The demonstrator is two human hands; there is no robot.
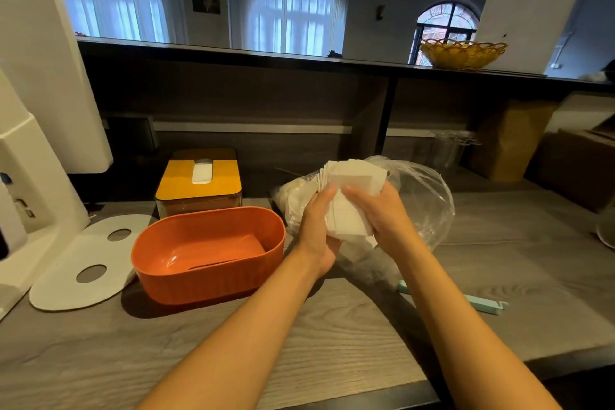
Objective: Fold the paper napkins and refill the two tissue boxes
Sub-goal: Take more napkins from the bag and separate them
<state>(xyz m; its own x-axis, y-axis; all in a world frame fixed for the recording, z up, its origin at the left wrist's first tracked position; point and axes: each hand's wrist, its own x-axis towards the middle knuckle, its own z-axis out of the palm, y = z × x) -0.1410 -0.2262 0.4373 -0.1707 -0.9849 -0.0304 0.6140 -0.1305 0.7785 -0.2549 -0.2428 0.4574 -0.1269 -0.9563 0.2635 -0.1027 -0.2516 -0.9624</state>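
A thick stack of white paper napkins [349,206] is held upright above the wooden table, in front of a clear plastic bag [422,196]. My left hand [316,226] grips the stack's left edge and my right hand [379,210] grips its right side, thumb across the front. To the left an orange oval tissue box [206,280] lies upside down, hollow and open on top. Behind it stands a second tissue box with a yellow lid [186,186], a white napkin showing in its slot.
A white oval panel with two holes [66,280] lies at the left beside a white machine [30,130]. A pale green clip [479,303] lies right of my arms. Cardboard boxes [512,140] stand at the back right; a yellow basket [462,53] sits on the upper shelf.
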